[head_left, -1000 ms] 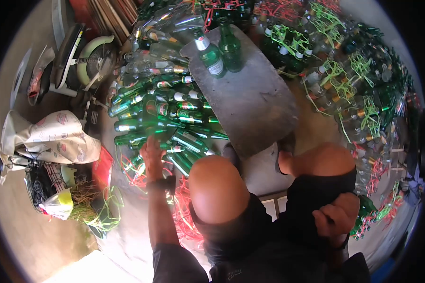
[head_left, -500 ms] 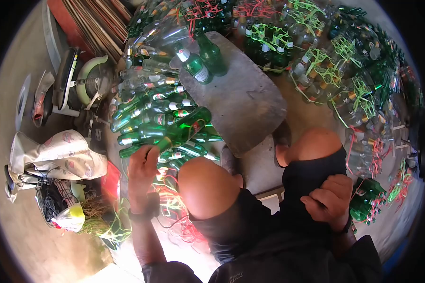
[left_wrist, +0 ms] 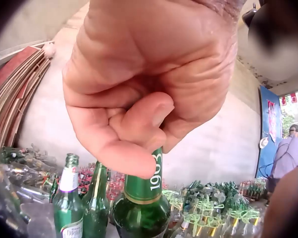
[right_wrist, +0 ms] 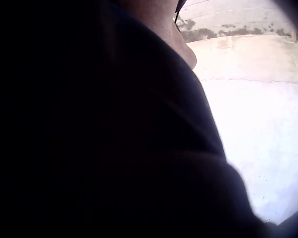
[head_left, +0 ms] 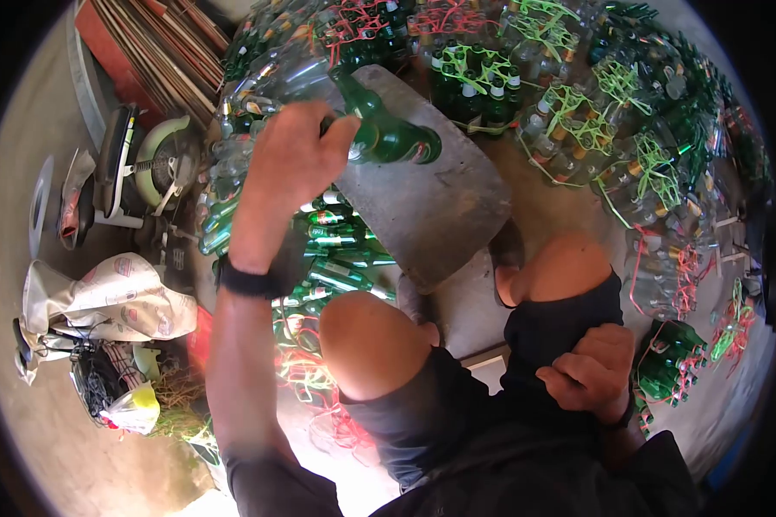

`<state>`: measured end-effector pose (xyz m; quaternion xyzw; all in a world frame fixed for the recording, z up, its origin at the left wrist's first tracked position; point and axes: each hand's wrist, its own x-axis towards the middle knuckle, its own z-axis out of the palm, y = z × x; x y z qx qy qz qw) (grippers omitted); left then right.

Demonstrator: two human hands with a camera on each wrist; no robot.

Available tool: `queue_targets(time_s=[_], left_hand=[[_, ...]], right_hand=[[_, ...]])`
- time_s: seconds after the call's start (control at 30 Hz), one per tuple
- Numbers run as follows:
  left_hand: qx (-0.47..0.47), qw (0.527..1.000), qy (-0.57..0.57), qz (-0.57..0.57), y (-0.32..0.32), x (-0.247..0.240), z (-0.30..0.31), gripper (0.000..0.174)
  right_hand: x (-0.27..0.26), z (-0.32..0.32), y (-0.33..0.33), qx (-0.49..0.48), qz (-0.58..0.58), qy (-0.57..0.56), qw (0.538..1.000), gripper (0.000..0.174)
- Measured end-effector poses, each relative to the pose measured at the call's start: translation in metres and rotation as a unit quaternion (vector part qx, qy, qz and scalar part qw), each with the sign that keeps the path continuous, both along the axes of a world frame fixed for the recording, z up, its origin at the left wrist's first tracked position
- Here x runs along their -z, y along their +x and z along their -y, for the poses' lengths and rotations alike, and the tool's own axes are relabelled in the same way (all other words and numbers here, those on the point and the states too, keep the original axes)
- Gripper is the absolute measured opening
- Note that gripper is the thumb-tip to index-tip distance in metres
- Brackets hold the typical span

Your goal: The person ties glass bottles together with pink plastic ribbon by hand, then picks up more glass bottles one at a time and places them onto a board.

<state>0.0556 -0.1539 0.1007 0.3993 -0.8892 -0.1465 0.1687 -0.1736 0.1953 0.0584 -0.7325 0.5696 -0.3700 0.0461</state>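
My left hand [head_left: 297,146] grips a green glass bottle [head_left: 409,144] by the neck, over the upper part of a worn grey board [head_left: 457,198]. In the left wrist view the fingers wrap the neck of this bottle [left_wrist: 141,213], just above the printed "1903". Two green bottles stand close beside it there: one with a white label [left_wrist: 68,201] and a plainer one [left_wrist: 96,201]. In the head view the left hand and the held bottle partly hide them. My right hand [head_left: 591,370] rests by the right thigh, fingers loosely curled, holding nothing. Dark cloth fills most of the right wrist view.
Green bottles [head_left: 341,233] lie piled left of the board. Bottle bundles tied with green strapping [head_left: 578,121] stand to the right. Red strapping [head_left: 349,431] lies beside the left knee. A wheeled machine [head_left: 159,159] and stacked panels [head_left: 159,52] are at left. Another person [left_wrist: 289,151] is by a blue door.
My left hand has lifted the green bottle from the pile and carried it up and right, over the board beside the two standing bottles. The right hand stays by the thigh.
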Motion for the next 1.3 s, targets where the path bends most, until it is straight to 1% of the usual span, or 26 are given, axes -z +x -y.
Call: queue_targets(time_s=[0.03, 0.07, 0.17, 0.2, 0.23, 0.27, 0.3, 0.37, 0.5, 0.63, 0.67, 0.7, 0.77, 1.0, 1.07, 1.3], left_hand=[[-0.025, 0.999, 0.041, -0.01, -0.012, -0.002, 0.006, 0.035], [-0.023, 0.999, 0.041, -0.01, -0.024, -0.004, 0.014, 0.035], [-0.036, 0.999, 0.02, 0.016, -0.054, -0.001, 0.039, 0.043], [-0.036, 0.999, 0.021, 0.016, -0.064, 0.0, 0.044, 0.043], [-0.033, 0.999, -0.008, 0.041, -0.073, 0.001, 0.049, 0.043], [-0.029, 0.997, -0.036, 0.065, -0.081, 0.003, 0.053, 0.044], [-0.029, 0.997, -0.036, 0.065, -0.089, 0.007, 0.059, 0.044], [-0.019, 0.991, -0.103, 0.079, -0.1, 0.015, 0.068, 0.045], [-0.055, 0.989, -0.085, 0.103, -0.118, 0.022, 0.077, 0.039], [-0.097, 0.987, -0.072, 0.102, -0.125, 0.036, 0.089, 0.039], [-0.112, 0.987, -0.06, 0.102, -0.126, 0.038, 0.091, 0.039], [-0.114, 0.986, -0.059, 0.102, -0.127, 0.04, 0.094, 0.039], [-0.12, 0.985, -0.02, 0.122, -0.128, 0.043, 0.102, 0.038], [-0.135, 0.982, -0.002, 0.133, -0.13, 0.054, 0.107, 0.038], [-0.146, 0.979, -0.015, 0.14, -0.13, 0.054, 0.104, 0.038], [-0.158, 0.979, 0.009, 0.126, -0.129, 0.06, 0.115, 0.041]], right_hand=[[-0.001, 0.0, 0.0, 0.001, 0.0, 0.0, 1.0, 0.03], [-0.001, -0.001, -0.001, 0.005, -0.001, 0.0, 1.0, 0.03], [-0.002, -0.003, -0.004, 0.007, 0.0, 0.004, 1.0, 0.03], [-0.002, -0.005, -0.005, 0.005, 0.002, 0.008, 1.0, 0.029], [-0.003, -0.007, -0.006, 0.004, 0.002, 0.008, 1.0, 0.029], [-0.004, -0.012, -0.007, 0.012, -0.005, 0.03, 0.999, 0.027], [-0.005, -0.015, -0.008, 0.021, -0.012, 0.053, 0.998, 0.025], [-0.003, -0.019, -0.012, 0.015, -0.004, 0.064, 0.998, 0.025], [-0.005, -0.018, -0.015, 0.003, 0.007, 0.08, 0.997, 0.026], [-0.005, -0.014, -0.018, 0.001, 0.012, 0.073, 0.997, 0.027], [-0.006, -0.009, -0.019, -0.016, 0.028, 0.059, 0.998, 0.027], [-0.006, -0.005, -0.021, -0.033, 0.045, 0.045, 0.997, 0.028], [-0.007, -0.004, -0.022, -0.034, 0.043, 0.044, 0.997, 0.028], [-0.007, -0.003, -0.023, -0.031, 0.056, 0.035, 0.997, 0.028], [-0.008, -0.003, -0.022, -0.03, 0.056, 0.035, 0.997, 0.028], [-0.006, -0.003, -0.022, -0.023, 0.06, 0.03, 0.998, 0.027]])
